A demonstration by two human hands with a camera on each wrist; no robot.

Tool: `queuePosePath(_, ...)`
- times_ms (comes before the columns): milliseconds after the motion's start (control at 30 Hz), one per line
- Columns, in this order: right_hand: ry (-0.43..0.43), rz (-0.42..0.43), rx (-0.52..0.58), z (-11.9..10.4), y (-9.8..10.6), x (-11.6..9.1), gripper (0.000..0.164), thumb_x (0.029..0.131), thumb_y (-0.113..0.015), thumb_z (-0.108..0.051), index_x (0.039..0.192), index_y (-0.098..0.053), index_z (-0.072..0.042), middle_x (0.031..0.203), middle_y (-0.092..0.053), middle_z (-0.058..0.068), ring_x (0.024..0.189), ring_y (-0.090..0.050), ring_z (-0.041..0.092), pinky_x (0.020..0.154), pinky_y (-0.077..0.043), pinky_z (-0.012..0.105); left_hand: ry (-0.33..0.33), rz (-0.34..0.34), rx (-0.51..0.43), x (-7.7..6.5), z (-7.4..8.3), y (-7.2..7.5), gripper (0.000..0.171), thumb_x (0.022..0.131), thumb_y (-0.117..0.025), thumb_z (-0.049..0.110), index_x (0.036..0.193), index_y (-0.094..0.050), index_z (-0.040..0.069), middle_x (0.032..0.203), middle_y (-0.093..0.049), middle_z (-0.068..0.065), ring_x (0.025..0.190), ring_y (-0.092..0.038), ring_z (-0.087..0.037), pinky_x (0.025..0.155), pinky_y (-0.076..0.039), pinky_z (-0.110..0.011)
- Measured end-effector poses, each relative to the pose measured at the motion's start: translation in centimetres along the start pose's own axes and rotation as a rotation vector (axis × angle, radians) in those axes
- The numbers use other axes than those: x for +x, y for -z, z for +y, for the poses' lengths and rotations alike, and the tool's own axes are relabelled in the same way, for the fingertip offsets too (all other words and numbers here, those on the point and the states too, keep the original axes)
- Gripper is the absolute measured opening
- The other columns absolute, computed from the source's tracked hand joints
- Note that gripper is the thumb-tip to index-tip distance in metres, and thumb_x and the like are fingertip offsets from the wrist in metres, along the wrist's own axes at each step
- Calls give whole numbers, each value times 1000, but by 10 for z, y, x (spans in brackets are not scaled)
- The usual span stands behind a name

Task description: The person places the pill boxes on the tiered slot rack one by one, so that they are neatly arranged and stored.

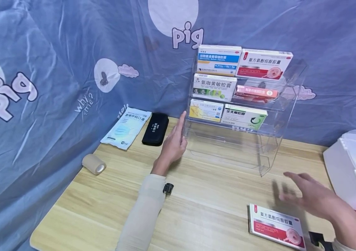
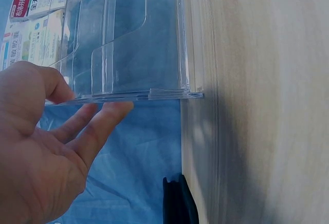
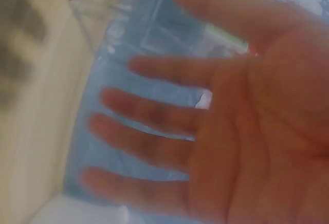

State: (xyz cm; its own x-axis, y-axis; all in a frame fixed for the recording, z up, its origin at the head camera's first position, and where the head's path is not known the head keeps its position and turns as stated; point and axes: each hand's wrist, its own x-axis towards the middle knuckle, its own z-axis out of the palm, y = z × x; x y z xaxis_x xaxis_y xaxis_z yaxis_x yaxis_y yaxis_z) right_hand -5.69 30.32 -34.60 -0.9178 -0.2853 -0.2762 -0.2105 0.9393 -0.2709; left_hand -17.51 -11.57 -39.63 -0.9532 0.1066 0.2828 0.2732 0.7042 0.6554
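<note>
A clear acrylic display stand (image 1: 228, 148) stands at the back of the table, its upper tiers holding several medicine boxes such as a white-and-green one (image 1: 244, 116). My left hand (image 1: 173, 144) touches the stand's left side, its fingers straight along the outside; in the left wrist view the thumb (image 2: 54, 85) lies by the panel's edge. My right hand (image 1: 311, 195), blurred, is over the table with fingers spread, and its palm in the right wrist view holds nothing. Nearest to it lies a white-and-red medicine box (image 1: 276, 225), flat on the table.
Left of the stand lie a black case (image 1: 155, 129), a mask packet (image 1: 126, 127) and a tan bandage roll (image 1: 94, 164). A white plastic bin (image 1: 351, 167) stands at the right edge. Blue printed cloth (image 1: 71, 52) hangs behind the table.
</note>
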Motion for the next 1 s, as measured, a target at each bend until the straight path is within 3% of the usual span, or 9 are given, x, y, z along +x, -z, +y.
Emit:
queuePosePath(200, 43, -174, 44, 21, -18, -15, 95, 69, -81, -49, 141, -42, 1, 123, -56, 28, 96, -62, 34, 72, -51, 48, -8, 8, -6, -1, -1, 0, 102, 87, -53, 0, 152, 7, 50, 161, -30, 1, 109, -60, -26, 75, -53, -43)
queuePosePath(300, -4, -272, 68, 26, -24, -18, 95, 65, -84, -45, 140, -43, -2, 122, -57, 23, 93, -58, 26, 71, -49, 41, -10, 10, -8, -1, -2, 0, 101, 87, -53, 0, 152, 7, 49, 161, -30, 2, 110, -59, -26, 75, -53, -43)
queuePosePath(400, -86, -342, 100, 26, -32, -19, 91, 61, -87, -41, 135, -48, -7, 121, -55, 18, 94, -55, 25, 74, -50, 45, -11, 9, -6, -1, -2, 0, 101, 87, -54, 1, 152, 7, 50, 161, -30, 2, 109, -60, -25, 74, -53, -42)
queuePosePath(500, -125, -351, 115, 22, -40, -19, 82, 56, -90, -33, 127, -53, -11, 115, -53, 13, 95, -54, 25, 77, -50, 48, -12, 12, -4, 0, -1, 0, 101, 88, -54, 1, 152, 7, 50, 160, -31, 1, 102, -61, -25, 70, -52, -40)
queuePosePath(633, -97, -307, 83, 17, -47, -18, 77, 55, -89, -26, 122, -55, -9, 106, -52, 10, 92, -53, 23, 76, -48, 43, -18, 15, -9, 1, 2, 1, 100, 88, -53, 1, 152, 6, 50, 160, -31, 0, 95, -61, -26, 66, -51, -39)
queuePosePath(767, -89, -331, 108, 14, -50, -15, 83, 61, -87, -36, 127, -52, -1, 111, -58, 11, 96, -54, 26, 81, -48, 47, -18, 13, -11, 0, 2, 1, 100, 88, -53, 1, 152, 6, 50, 161, -31, 0, 92, -61, -26, 64, -50, -38)
queuePosePath(867, -91, -358, 135, 12, -49, -13, 81, 64, -85, -43, 127, -52, -3, 115, -62, 8, 101, -55, 25, 85, -48, 48, -13, 14, -8, 0, 2, 1, 100, 88, -53, 2, 152, 7, 51, 160, -32, 0, 90, -61, -25, 64, -50, -38)
queuePosePath(1000, -52, -328, 111, 9, -50, -12, 78, 63, -85, -41, 125, -53, -4, 114, -63, 6, 101, -56, 23, 86, -49, 45, -8, 13, -7, 0, 1, 0, 100, 88, -53, 2, 152, 7, 51, 159, -33, 0, 93, -60, -25, 65, -50, -38)
